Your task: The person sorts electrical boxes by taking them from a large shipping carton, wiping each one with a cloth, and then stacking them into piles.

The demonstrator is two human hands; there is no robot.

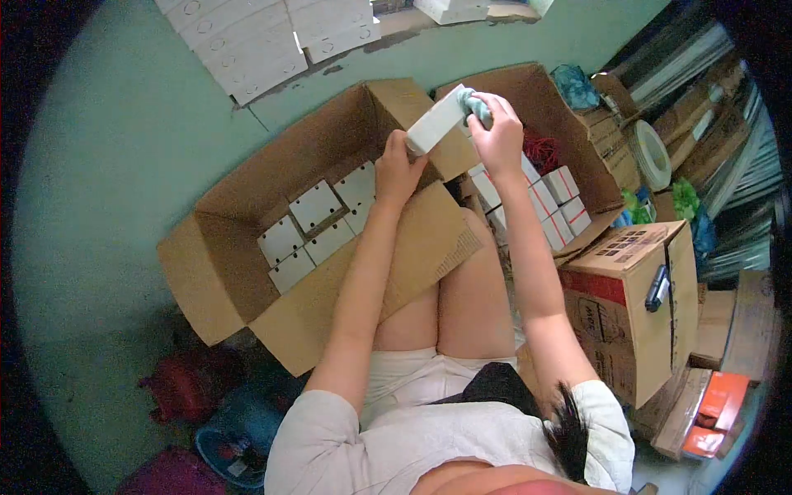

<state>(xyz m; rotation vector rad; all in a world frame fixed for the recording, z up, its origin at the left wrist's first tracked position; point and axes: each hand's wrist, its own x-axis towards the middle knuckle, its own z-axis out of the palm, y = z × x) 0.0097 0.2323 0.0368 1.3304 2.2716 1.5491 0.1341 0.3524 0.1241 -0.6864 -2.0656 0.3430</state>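
Observation:
My left hand [399, 172] grips the lower end of a long white box [436, 125], raised at a tilt above the cartons. In my right hand [500, 139] is a bunched teal cloth [476, 107], pressed to the upper end of that box. Below my left hand stands an open cardboard carton [285, 169] with several white boxes [315, 206] in rows, dark dots on their faces. Under my right forearm, a second open carton [528, 89] contains several white boxes with red lines [563, 185] and a tangle of red strands [540, 153].
A closed carton [602, 326] at the right bears a small dark device [657, 289]. White boxes [247, 49] are stacked by the green wall. A roll of tape-like material [650, 155], orange boxes [719, 404] and a blue basin [247, 433] lie around.

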